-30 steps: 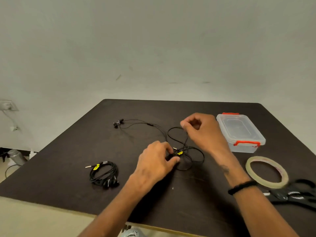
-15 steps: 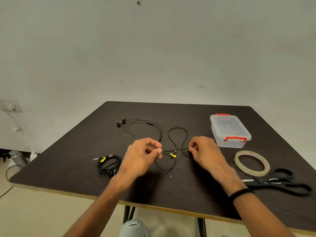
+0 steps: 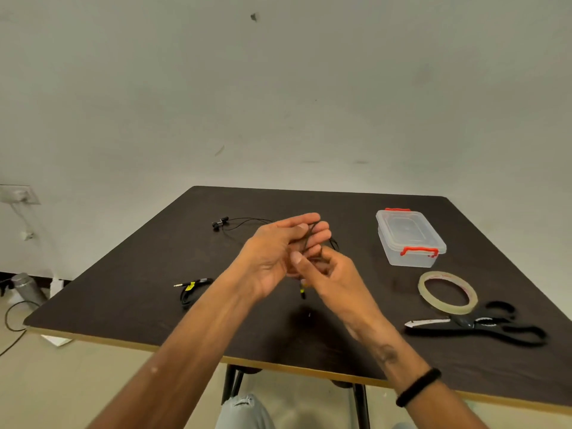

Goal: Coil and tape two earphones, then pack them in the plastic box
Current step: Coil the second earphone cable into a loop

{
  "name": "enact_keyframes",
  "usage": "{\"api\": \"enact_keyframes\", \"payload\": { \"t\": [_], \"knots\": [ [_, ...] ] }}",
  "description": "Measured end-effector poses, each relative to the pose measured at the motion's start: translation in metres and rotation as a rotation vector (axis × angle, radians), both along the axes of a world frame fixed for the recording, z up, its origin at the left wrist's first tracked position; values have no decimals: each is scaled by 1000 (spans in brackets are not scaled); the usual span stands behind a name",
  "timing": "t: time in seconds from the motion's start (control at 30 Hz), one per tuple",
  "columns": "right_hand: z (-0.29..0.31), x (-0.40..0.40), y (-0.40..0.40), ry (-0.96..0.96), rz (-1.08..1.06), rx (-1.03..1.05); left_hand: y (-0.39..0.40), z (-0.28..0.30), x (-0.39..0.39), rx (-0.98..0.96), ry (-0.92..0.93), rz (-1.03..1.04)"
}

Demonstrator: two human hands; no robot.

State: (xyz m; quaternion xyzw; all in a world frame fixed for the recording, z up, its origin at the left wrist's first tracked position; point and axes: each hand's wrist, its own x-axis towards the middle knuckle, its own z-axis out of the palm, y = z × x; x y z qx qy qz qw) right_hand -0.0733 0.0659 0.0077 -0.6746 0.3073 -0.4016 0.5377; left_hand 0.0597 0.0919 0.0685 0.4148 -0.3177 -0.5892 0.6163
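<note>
A black earphone cable [image 3: 309,235] runs over the outstretched fingers of my left hand [image 3: 278,252], raised above the middle of the dark table [image 3: 154,289]. My right hand [image 3: 331,274] pinches the same cable just below, and the plug end with a yellow tag [image 3: 302,291] dangles under it. The earbuds [image 3: 220,223] still lie on the table at the far left. A second earphone [image 3: 193,291], coiled with a yellow tag, lies at the near left, partly hidden by my left forearm. The clear plastic box [image 3: 410,238] with red clips stands shut at the right.
A roll of clear tape [image 3: 447,292] lies right of my hands, with black scissors [image 3: 476,326] just in front of it near the table's right front edge. A metal bottle [image 3: 29,287] and a cable are on the floor at the left.
Both hands have lifted off the table and come together. The cable that lay stretched between them on the table is now draped over my left fingers, with the plug hanging down.
</note>
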Motion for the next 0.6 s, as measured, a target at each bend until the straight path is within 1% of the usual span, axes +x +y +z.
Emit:
{"api": "enact_keyframes", "payload": {
  "t": [0.03,0.07,0.13,0.17,0.2,0.23,0.33,0.4,0.47,0.5,0.53,0.6],
  "knots": [
    [-2,2,-3,-44,-9,74,-3,2,-4,-33,-77,3],
    [-4,2,-7,-98,-6,151,-7,3,-7,-79,-222,31],
    [-5,-2,-13,-196,33,270,-16,1,-4,-168,-675,167],
    [-4,-5,-16,-205,46,290,-21,-1,-1,-211,-893,239],
    [-1,-8,-19,-183,44,284,-25,-2,2,-251,-1048,290],
    [2,-11,-22,-141,32,264,-29,-3,7,-287,-1143,310],
    [15,-20,-35,-35,19,231,-46,-7,18,-373,-1265,257],
    [25,-23,-46,-54,56,248,-59,-8,20,-418,-1312,239],
    [34,-22,-57,-212,133,341,-75,-14,20,-434,-1305,233],
    [37,-20,-63,-312,169,400,-84,-20,18,-432,-1270,228],
    [39,-17,-71,-404,196,450,-94,-27,16,-430,-1209,211],
    [42,-10,-87,-559,239,530,-109,-41,8,-422,-1008,155]
  ]
}}
